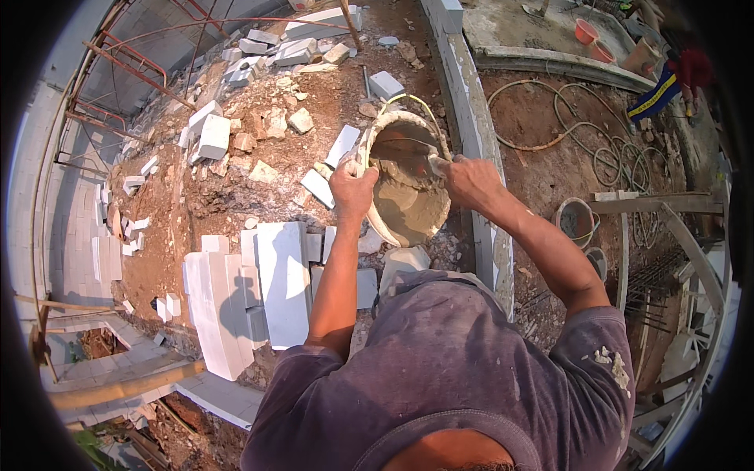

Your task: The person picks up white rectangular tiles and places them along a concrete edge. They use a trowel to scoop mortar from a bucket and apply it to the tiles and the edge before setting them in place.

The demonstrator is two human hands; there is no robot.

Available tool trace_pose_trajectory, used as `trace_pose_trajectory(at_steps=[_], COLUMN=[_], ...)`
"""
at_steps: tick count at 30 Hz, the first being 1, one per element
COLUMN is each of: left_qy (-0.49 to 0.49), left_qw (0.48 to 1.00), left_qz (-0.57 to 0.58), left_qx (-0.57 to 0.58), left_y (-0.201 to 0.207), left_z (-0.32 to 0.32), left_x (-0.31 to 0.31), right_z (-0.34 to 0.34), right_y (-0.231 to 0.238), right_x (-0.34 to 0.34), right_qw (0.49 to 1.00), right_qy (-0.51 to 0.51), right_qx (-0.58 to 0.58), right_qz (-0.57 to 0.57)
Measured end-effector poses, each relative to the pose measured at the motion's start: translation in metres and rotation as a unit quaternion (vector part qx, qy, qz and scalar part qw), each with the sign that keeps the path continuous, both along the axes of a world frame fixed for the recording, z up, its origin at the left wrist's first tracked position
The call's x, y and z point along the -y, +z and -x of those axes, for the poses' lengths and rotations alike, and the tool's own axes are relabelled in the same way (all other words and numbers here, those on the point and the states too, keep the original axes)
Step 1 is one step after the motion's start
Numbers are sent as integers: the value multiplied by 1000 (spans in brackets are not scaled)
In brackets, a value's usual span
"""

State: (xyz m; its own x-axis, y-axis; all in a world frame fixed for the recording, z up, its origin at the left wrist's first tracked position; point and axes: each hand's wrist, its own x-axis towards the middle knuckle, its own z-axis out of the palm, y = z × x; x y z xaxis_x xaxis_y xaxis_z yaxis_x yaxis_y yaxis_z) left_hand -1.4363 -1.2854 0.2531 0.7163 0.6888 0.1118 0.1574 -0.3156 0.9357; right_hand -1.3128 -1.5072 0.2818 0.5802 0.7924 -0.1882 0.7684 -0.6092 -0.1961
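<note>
A mortar-crusted bucket is tipped at the middle of the view, its mouth turned up toward me. Wet grey-brown mortar lies inside and reaches the near rim. My left hand is closed on the bucket's left rim. On the opposite side, my right hand is closed at the right rim, its fingertips partly hidden. A pale yellow carrying handle arches over the far side of the bucket.
White blocks stand stacked at the near left; more blocks and rubble lie beyond. A low block wall runs along the right. Past it are a coiled hose, another bucket and a person's red sleeve. Scaffolding rises at left.
</note>
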Motion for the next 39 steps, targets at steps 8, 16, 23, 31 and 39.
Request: trace_pose_trajectory(at_steps=[8,16,23,31,39], left_qy=[19,12,-54,-33,35], left_qw=[997,997,996,998,999], left_qz=[-59,-69,-49,57,11], left_qx=[35,43,52,-1,-9], left_y=[-22,-29,-47,-61,-76], left_z=[-8,-21,-25,-22,-35], left_x=[10,31,44,50,44], right_z=[-15,11,12,9,28], right_y=[0,-62,-49,-70,-64], right_x=[5,37,52,23,-1], right_qw=[999,923,696,974,915], right_qy=[-4,-106,-194,-97,5], right_qx=[4,-367,-692,-196,-378], right_qz=[54,55,-1,65,138])
